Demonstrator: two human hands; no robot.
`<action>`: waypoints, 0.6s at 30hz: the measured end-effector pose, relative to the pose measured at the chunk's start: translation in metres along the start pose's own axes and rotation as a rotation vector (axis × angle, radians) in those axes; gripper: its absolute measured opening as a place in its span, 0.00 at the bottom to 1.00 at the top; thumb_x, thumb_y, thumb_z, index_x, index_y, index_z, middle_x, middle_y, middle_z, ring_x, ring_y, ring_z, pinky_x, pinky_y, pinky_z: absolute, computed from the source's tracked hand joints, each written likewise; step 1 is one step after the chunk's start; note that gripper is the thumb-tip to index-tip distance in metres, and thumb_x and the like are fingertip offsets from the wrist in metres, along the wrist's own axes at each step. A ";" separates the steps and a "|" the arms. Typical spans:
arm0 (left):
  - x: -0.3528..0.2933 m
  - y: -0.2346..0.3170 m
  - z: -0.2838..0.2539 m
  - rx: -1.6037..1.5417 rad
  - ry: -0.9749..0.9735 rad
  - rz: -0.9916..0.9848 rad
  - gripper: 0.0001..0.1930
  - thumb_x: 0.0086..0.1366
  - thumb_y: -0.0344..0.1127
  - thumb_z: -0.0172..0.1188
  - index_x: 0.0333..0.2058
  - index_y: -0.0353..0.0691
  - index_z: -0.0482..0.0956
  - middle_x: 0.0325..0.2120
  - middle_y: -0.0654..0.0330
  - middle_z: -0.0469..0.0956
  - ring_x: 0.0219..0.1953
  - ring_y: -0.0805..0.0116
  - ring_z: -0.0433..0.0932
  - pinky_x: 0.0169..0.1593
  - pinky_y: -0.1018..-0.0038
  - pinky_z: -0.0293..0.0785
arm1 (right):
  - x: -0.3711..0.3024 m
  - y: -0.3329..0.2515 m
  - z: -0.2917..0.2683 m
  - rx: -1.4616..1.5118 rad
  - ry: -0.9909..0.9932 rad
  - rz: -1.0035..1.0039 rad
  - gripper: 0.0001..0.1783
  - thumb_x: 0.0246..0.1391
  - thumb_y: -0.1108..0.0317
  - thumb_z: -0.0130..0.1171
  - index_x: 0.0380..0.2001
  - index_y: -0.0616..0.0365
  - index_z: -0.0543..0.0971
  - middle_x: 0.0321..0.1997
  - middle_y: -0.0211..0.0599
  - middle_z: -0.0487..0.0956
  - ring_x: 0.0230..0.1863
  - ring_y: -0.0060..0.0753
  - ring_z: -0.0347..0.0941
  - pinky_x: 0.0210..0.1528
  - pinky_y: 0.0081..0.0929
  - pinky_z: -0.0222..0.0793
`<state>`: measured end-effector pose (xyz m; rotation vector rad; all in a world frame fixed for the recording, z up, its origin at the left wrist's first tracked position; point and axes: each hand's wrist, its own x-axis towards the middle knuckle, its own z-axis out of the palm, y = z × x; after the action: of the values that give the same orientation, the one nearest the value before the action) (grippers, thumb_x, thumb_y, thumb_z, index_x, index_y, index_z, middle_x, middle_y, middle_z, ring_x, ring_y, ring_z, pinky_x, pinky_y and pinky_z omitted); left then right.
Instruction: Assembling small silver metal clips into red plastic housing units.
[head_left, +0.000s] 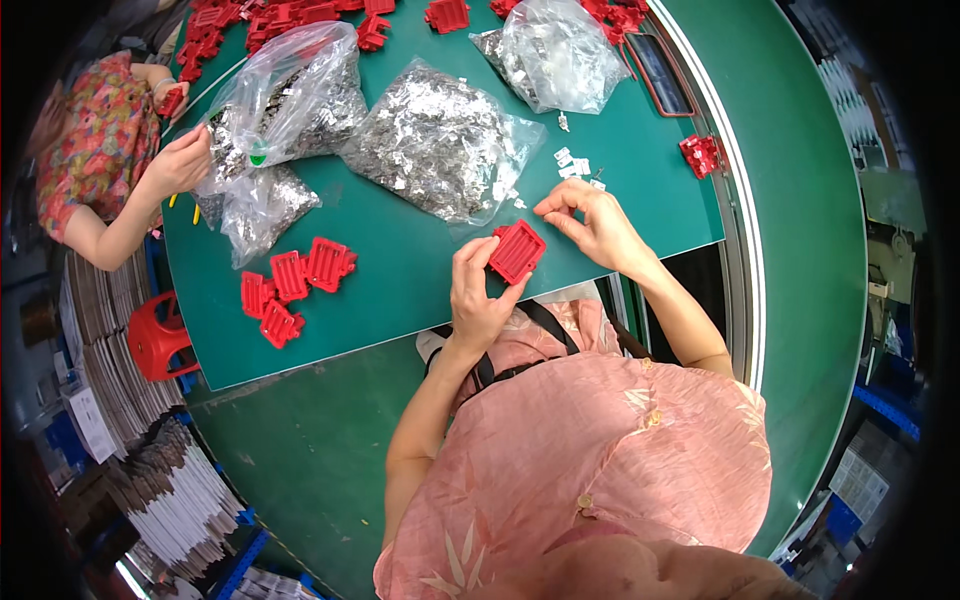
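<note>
A broad green tabletop fills the scene. On it lie three clear plastic bags of small silvery metal pieces — the middle bag sits just beyond the person's hands. A cluster of flat red ribbed plastic frames rests to the left, well apart from the hands. The left hand has its grip closed on one red ribbed plastic frame, thumb and fingers pinching its lower edge just above the tabletop's near edge. The right hand curls its fingertips onto the frame's upper corner — the fingers bent, pressing there. A few loose white-silver clips lie just beyond it. A co-worker's hand grips the leftmost bag.
</note>
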<state>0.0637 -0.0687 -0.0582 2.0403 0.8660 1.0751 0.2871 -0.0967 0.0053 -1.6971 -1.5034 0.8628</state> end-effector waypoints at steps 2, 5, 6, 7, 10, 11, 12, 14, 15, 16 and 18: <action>0.001 0.001 0.004 -0.005 0.011 0.000 0.36 0.51 0.28 0.78 0.59 0.38 0.72 0.53 0.50 0.73 0.53 0.50 0.77 0.55 0.61 0.77 | 0.000 0.004 0.001 0.022 0.028 -0.066 0.05 0.58 0.78 0.61 0.38 0.63 0.81 0.39 0.47 0.79 0.38 0.43 0.78 0.42 0.35 0.74; 0.003 -0.003 0.003 0.023 0.026 0.022 0.36 0.51 0.29 0.77 0.59 0.38 0.72 0.53 0.49 0.74 0.53 0.49 0.76 0.55 0.60 0.77 | 0.004 0.020 0.004 -0.417 0.154 -0.272 0.16 0.49 0.84 0.59 0.43 0.62 0.81 0.40 0.49 0.77 0.44 0.56 0.75 0.48 0.42 0.73; 0.004 -0.003 0.003 -0.011 0.056 -0.007 0.34 0.48 0.29 0.79 0.55 0.38 0.75 0.51 0.50 0.76 0.52 0.50 0.77 0.55 0.61 0.76 | 0.007 0.027 0.005 -0.546 0.140 -0.277 0.23 0.46 0.85 0.58 0.49 0.61 0.77 0.43 0.51 0.77 0.47 0.57 0.75 0.48 0.46 0.73; 0.003 -0.005 0.003 -0.022 0.065 -0.005 0.34 0.48 0.30 0.79 0.55 0.38 0.76 0.51 0.50 0.75 0.52 0.50 0.77 0.56 0.61 0.76 | 0.011 0.038 0.010 -0.525 0.159 -0.297 0.26 0.47 0.85 0.57 0.52 0.61 0.74 0.43 0.53 0.78 0.47 0.60 0.75 0.48 0.49 0.72; 0.000 -0.013 0.001 -0.071 0.069 0.012 0.33 0.50 0.32 0.79 0.55 0.37 0.76 0.52 0.50 0.75 0.54 0.49 0.76 0.57 0.60 0.75 | 0.013 0.052 0.022 -0.527 0.155 -0.192 0.20 0.51 0.83 0.59 0.49 0.60 0.75 0.41 0.55 0.79 0.43 0.60 0.77 0.45 0.50 0.72; -0.005 -0.017 0.001 -0.077 0.070 0.010 0.32 0.52 0.34 0.78 0.55 0.37 0.76 0.52 0.49 0.75 0.55 0.49 0.75 0.58 0.60 0.74 | 0.014 0.054 0.025 -0.524 0.142 -0.161 0.18 0.51 0.82 0.60 0.46 0.60 0.77 0.40 0.53 0.79 0.43 0.58 0.77 0.45 0.49 0.73; -0.005 -0.017 -0.001 -0.051 0.095 0.054 0.31 0.53 0.35 0.77 0.55 0.37 0.75 0.52 0.48 0.74 0.55 0.48 0.75 0.58 0.60 0.74 | 0.016 0.051 0.026 -0.514 0.167 -0.200 0.15 0.51 0.80 0.62 0.44 0.60 0.78 0.39 0.52 0.80 0.43 0.57 0.77 0.46 0.48 0.73; -0.011 -0.016 -0.003 -0.103 0.092 0.031 0.31 0.55 0.36 0.76 0.57 0.39 0.74 0.52 0.49 0.74 0.55 0.48 0.75 0.57 0.60 0.74 | 0.016 0.055 0.029 -0.554 0.168 -0.224 0.11 0.53 0.80 0.63 0.40 0.61 0.80 0.38 0.50 0.80 0.42 0.55 0.77 0.47 0.47 0.73; -0.013 -0.017 0.002 -0.152 0.067 -0.017 0.32 0.56 0.37 0.76 0.58 0.41 0.73 0.52 0.50 0.73 0.56 0.49 0.75 0.58 0.61 0.73 | 0.015 0.057 0.027 -0.560 0.155 -0.227 0.10 0.54 0.80 0.62 0.40 0.62 0.81 0.38 0.49 0.80 0.42 0.54 0.77 0.47 0.46 0.73; -0.013 -0.016 0.002 -0.170 0.046 -0.028 0.31 0.56 0.36 0.75 0.58 0.43 0.73 0.52 0.51 0.72 0.55 0.51 0.75 0.58 0.62 0.73 | 0.013 0.055 0.025 -0.569 0.146 -0.227 0.10 0.56 0.80 0.61 0.42 0.63 0.81 0.39 0.49 0.80 0.44 0.53 0.77 0.49 0.44 0.73; -0.006 -0.012 0.001 -0.179 0.061 0.077 0.32 0.56 0.36 0.75 0.58 0.42 0.72 0.51 0.52 0.71 0.53 0.51 0.76 0.56 0.63 0.74 | 0.009 0.057 0.015 -0.614 0.119 -0.244 0.14 0.58 0.80 0.59 0.49 0.64 0.81 0.44 0.50 0.79 0.49 0.53 0.75 0.52 0.43 0.72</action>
<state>0.0592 -0.0670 -0.0712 1.9133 0.6995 1.2170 0.3054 -0.0909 -0.0517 -1.8777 -1.9671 0.1663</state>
